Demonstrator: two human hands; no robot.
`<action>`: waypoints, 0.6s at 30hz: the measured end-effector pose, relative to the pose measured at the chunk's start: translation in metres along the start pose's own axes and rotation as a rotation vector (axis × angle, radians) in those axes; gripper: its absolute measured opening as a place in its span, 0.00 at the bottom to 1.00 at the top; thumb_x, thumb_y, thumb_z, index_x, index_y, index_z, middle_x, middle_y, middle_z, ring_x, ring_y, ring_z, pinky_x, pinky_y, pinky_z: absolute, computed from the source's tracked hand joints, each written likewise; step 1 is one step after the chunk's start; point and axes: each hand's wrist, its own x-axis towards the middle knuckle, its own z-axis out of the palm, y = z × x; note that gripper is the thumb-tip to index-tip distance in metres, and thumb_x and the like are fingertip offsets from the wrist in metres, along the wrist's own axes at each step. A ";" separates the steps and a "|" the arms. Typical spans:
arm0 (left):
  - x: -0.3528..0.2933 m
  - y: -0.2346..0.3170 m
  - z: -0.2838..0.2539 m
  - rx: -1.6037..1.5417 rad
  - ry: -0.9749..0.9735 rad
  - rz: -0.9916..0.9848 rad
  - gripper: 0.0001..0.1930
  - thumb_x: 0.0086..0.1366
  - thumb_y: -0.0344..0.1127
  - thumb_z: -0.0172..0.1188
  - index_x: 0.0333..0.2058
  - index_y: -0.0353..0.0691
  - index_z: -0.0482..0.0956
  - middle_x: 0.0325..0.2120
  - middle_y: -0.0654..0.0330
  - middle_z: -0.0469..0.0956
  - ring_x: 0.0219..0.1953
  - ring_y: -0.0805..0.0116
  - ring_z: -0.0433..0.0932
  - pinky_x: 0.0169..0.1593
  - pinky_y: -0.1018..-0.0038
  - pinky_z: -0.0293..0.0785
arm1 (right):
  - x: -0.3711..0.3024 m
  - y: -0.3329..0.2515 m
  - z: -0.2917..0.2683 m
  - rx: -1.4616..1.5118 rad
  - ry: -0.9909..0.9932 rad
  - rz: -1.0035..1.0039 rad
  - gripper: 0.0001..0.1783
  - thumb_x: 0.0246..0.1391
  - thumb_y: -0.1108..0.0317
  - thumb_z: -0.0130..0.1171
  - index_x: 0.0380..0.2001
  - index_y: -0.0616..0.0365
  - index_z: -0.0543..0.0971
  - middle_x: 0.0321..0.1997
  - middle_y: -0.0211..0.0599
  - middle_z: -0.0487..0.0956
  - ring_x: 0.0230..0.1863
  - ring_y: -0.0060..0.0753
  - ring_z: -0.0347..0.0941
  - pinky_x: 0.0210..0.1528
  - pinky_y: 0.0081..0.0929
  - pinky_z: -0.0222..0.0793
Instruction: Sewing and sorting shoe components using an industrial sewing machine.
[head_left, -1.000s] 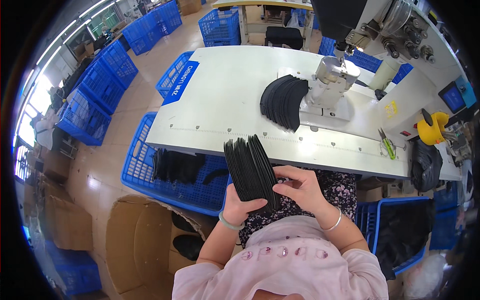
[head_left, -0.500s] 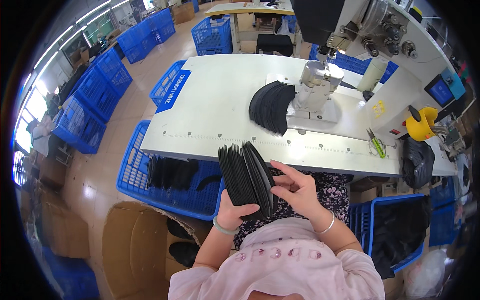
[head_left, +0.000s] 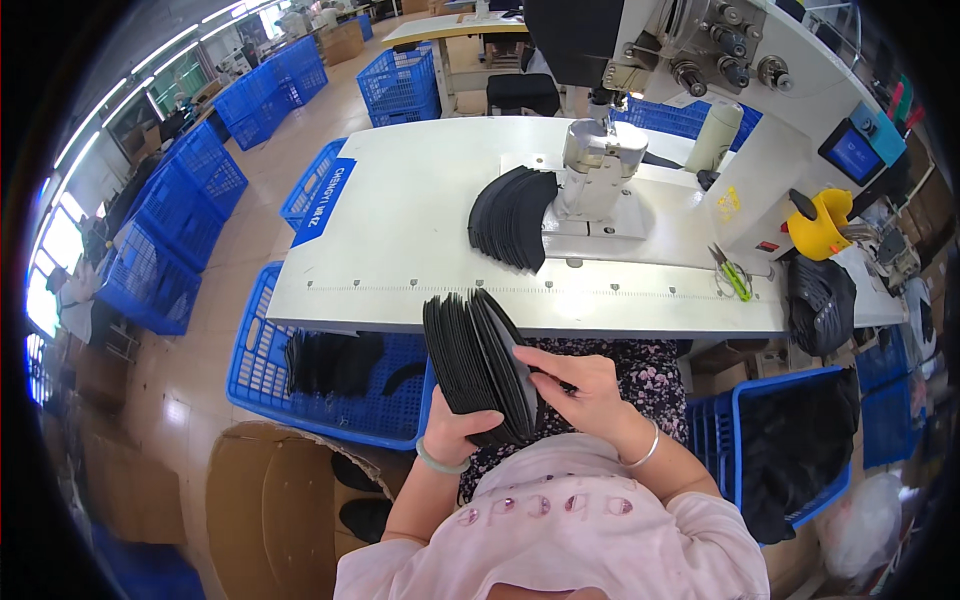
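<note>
Left hand was clamped round the lower end of a stack of thin black pieces, thumb across the near side. Stack was held up on edge above the lap, just in front of the tabletop edge, its right-hand pieces fanned apart from the rest. Right hand was at the stack's right side, index finger and thumb at the outermost piece; couldn't tell whether they pinched it or only touched it.

Second batch, a fan of curved black pieces, lay on the tabletop just left of the post-bed sewing machine. Green-handled snips lay right of the machine post, near the front edge. Blue crate with black pieces sat below the tabletop at left; another blue crate, black material inside, stood at right.
</note>
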 end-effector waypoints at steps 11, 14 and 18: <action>-0.002 0.002 0.012 -0.064 -0.023 -0.050 0.33 0.41 0.21 0.62 0.52 0.30 0.69 0.44 0.54 0.77 0.46 0.61 0.77 0.51 0.68 0.74 | -0.002 -0.005 -0.011 -0.131 -0.037 -0.149 0.28 0.32 0.85 0.58 0.43 0.51 0.82 0.22 0.34 0.75 0.17 0.32 0.69 0.19 0.26 0.65; -0.002 0.001 0.013 -0.080 -0.027 -0.041 0.33 0.40 0.21 0.62 0.51 0.30 0.70 0.43 0.55 0.77 0.46 0.62 0.77 0.51 0.68 0.73 | -0.003 -0.004 -0.013 -0.145 -0.072 -0.130 0.27 0.35 0.85 0.58 0.42 0.51 0.82 0.25 0.36 0.77 0.20 0.32 0.72 0.21 0.23 0.68; -0.003 -0.005 0.008 -0.008 -0.024 -0.038 0.32 0.40 0.22 0.62 0.51 0.30 0.70 0.44 0.54 0.77 0.45 0.61 0.77 0.52 0.68 0.72 | -0.008 -0.002 -0.013 -0.119 -0.016 -0.096 0.18 0.39 0.81 0.61 0.38 0.57 0.82 0.31 0.39 0.81 0.24 0.33 0.77 0.25 0.21 0.72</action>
